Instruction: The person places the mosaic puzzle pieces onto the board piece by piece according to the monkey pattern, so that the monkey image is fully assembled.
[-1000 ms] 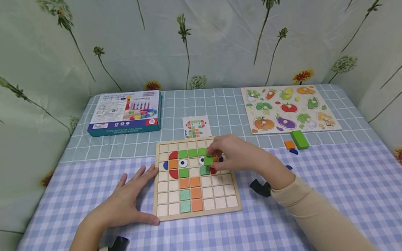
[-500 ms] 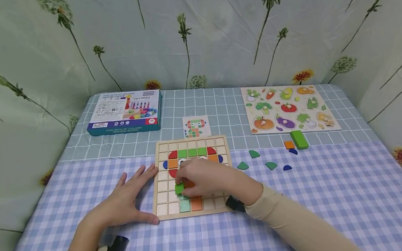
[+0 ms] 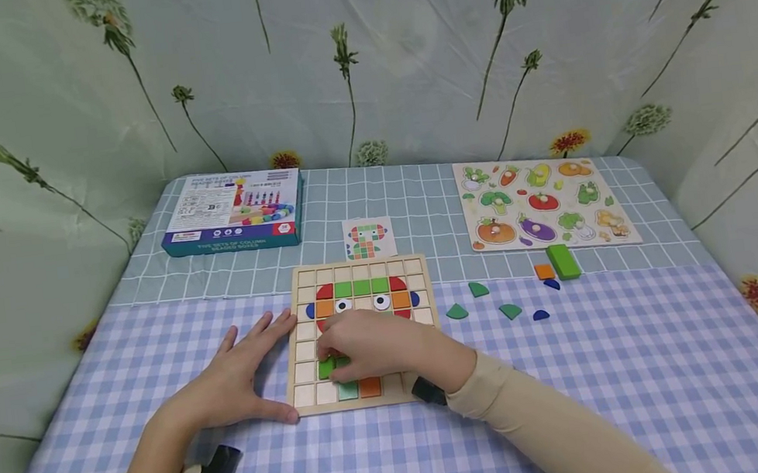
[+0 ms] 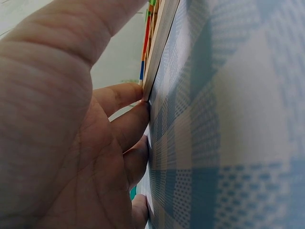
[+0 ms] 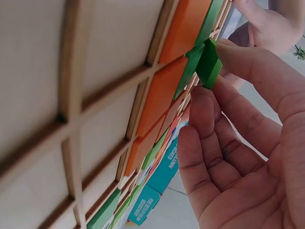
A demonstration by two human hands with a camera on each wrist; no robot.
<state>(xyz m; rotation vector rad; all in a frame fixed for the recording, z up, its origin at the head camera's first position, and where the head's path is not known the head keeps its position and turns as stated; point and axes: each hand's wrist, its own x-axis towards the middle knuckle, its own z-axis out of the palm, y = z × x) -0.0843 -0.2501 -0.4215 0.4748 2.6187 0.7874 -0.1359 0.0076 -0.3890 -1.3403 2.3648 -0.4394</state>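
Observation:
A wooden grid board [image 3: 306,395] lies flat on the checked cloth, with several coloured tiles making a face with two eye tiles [image 3: 382,301]. My left hand [image 3: 234,378] has its fingers spread, its fingertips and thumb at the board's left edge. In the left wrist view, fingertips [image 4: 136,114] touch that edge and the cloth. Over the lower left cells, my right hand [image 3: 373,342] pinches a green square tile [image 3: 326,368] between thumb and fingers. In the right wrist view, this tile [image 5: 209,64] stands tilted beside a seated green tile. My right hand hides part of the board's middle.
A pattern card [image 3: 368,239] sits behind the board. Farther back are a boxed bead set [image 3: 232,210] and a vegetable puzzle [image 3: 547,202]. To the right lie a green block [image 3: 564,262], an orange square [image 3: 544,271], green quarter-circle pieces [image 3: 457,311] and blue half-circles [image 3: 541,315].
My right hand has carried the green tile from the board's upper right to its lower left, ending slightly lower and farther left than half a second ago. My left hand has stayed put.

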